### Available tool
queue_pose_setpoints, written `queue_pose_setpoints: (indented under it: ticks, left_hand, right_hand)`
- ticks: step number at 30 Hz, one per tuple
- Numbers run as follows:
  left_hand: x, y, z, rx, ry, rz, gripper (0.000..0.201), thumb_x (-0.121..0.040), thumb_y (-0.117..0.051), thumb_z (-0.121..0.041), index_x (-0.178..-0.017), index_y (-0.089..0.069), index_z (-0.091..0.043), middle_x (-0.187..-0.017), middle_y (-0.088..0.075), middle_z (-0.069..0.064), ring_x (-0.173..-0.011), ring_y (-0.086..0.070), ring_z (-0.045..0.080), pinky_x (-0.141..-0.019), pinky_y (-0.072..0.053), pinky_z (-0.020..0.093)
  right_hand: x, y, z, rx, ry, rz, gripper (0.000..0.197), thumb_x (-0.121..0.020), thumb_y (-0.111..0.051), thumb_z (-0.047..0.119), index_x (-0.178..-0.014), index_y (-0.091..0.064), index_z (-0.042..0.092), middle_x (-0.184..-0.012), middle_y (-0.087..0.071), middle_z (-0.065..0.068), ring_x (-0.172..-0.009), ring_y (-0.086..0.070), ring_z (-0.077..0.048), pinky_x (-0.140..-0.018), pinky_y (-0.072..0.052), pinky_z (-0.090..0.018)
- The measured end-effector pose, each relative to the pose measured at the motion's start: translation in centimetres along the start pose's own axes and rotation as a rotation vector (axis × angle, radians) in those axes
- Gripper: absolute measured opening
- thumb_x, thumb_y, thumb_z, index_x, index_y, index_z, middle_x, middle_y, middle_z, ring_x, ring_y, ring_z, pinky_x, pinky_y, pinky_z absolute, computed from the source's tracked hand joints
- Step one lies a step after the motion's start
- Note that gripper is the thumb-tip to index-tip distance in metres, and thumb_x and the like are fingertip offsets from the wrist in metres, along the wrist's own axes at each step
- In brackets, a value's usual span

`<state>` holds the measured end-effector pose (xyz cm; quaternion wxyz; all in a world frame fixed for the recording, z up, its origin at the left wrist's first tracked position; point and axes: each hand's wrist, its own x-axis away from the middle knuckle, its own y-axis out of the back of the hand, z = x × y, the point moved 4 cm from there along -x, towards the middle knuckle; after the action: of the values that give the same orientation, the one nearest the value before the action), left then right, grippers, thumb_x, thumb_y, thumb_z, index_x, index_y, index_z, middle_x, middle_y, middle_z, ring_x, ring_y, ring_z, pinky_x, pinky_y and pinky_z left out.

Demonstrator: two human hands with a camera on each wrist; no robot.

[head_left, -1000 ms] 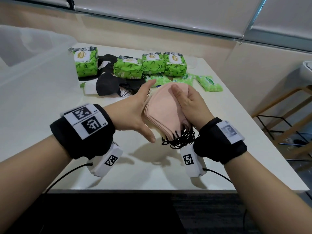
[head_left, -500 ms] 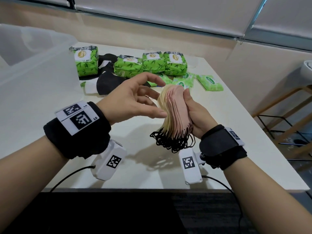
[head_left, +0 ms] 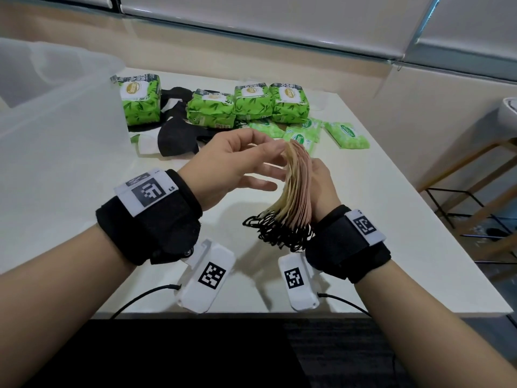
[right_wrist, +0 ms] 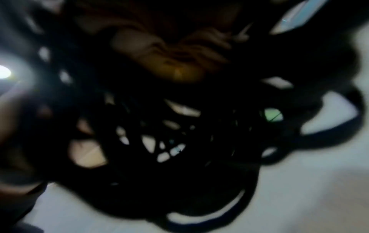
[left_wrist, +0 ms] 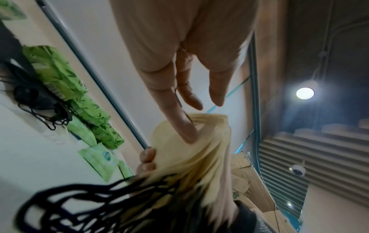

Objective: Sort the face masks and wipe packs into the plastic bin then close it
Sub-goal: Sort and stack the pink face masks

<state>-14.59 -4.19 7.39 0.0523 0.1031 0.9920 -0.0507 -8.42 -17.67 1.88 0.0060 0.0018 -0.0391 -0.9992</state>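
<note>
My right hand (head_left: 319, 183) grips a stack of pink and pale yellow face masks (head_left: 298, 186), held on edge above the white table (head_left: 391, 219). Their black ear loops (head_left: 277, 233) hang in a tangle below it. My left hand (head_left: 275, 162) is spread, its fingertips (left_wrist: 187, 130) touching the stack's top edge (left_wrist: 179, 149). The right wrist view is dark and blurred, filled by the ear loops (right_wrist: 179, 134). Green wipe packs (head_left: 253, 103) and black masks (head_left: 179, 137) lie at the table's far side. The clear plastic bin (head_left: 56, 121) stands at the left.
Small flat green wipe packs (head_left: 347, 135) lie behind the hands on the right. The table's right edge drops to a wooden frame (head_left: 475, 175) on the floor. Cables run from both wrist cameras over the near edge.
The mask stack has turned from flat to edge-up in my right hand. My left hand left the stack's side and now touches its top edge with the fingertips.
</note>
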Motion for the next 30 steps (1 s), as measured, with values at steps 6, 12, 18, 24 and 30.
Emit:
queue_pose_setpoints:
  ticks: [6, 12, 18, 24, 30]
  left_hand:
    - [-0.1, -0.4, -0.1, 0.054, 0.031, -0.063, 0.023, -0.077, -0.069, -0.017, -0.09, -0.051, -0.009, -0.083, -0.068, 0.009, -0.068, -0.069, 0.017, -0.058, -0.057, 0.029]
    - [-0.2, -1.0, -0.2, 0.092, 0.065, -0.048, 0.034, -0.073, -0.073, -0.002, -0.094, -0.047, -0.01, -0.074, -0.063, 0.003, -0.06, -0.065, 0.012, -0.06, -0.058, 0.034]
    - [-0.4, -0.9, -0.5, 0.121, 0.088, 0.001, 0.038, -0.06, -0.067, -0.003, -0.094, -0.049, -0.011, -0.078, -0.061, 0.006, -0.065, -0.061, 0.017, -0.059, -0.057, 0.032]
    - [-0.3, -0.8, -0.9, 0.021, 0.042, -0.045, 0.035, -0.079, -0.057, 0.016, -0.091, -0.048, -0.015, -0.072, -0.06, 0.002, -0.056, -0.059, 0.013, -0.051, -0.053, 0.025]
    - [-0.2, -0.9, -1.8, -0.213, -0.088, -0.067, 0.027, -0.076, -0.059, 0.006, -0.074, -0.063, -0.021, -0.071, -0.059, -0.004, -0.055, -0.054, 0.01, -0.05, -0.048, 0.021]
  right_hand:
    - [1.4, -0.6, 1.3, -0.194, -0.046, 0.094, 0.029, -0.097, -0.051, 0.022, -0.071, -0.057, 0.014, -0.043, -0.053, 0.002, -0.038, -0.045, -0.01, -0.047, -0.037, -0.026]
    - [1.8, -1.5, 1.6, -0.288, -0.004, 0.058, 0.035, -0.098, -0.048, 0.025, -0.069, -0.062, 0.01, -0.085, -0.049, -0.036, -0.075, -0.045, -0.058, -0.079, -0.042, -0.06]
    - [2.4, -0.5, 2.0, -0.369, -0.044, 0.164, 0.041, -0.09, -0.05, 0.003, -0.054, -0.057, 0.02, -0.036, -0.05, 0.009, -0.034, -0.048, -0.005, -0.035, -0.037, -0.016]
    - [2.0, -0.1, 1.4, -0.259, -0.062, 0.12, 0.013, -0.07, -0.066, 0.007, -0.073, -0.053, 0.01, -0.061, -0.055, -0.002, -0.059, -0.051, -0.015, -0.045, -0.043, -0.02]
    - [1.8, 0.5, 0.7, -0.32, -0.11, 0.103, 0.031, -0.103, -0.028, 0.006, -0.082, -0.047, 0.017, -0.082, -0.053, 0.0, -0.053, -0.061, 0.0, -0.048, -0.049, -0.012]
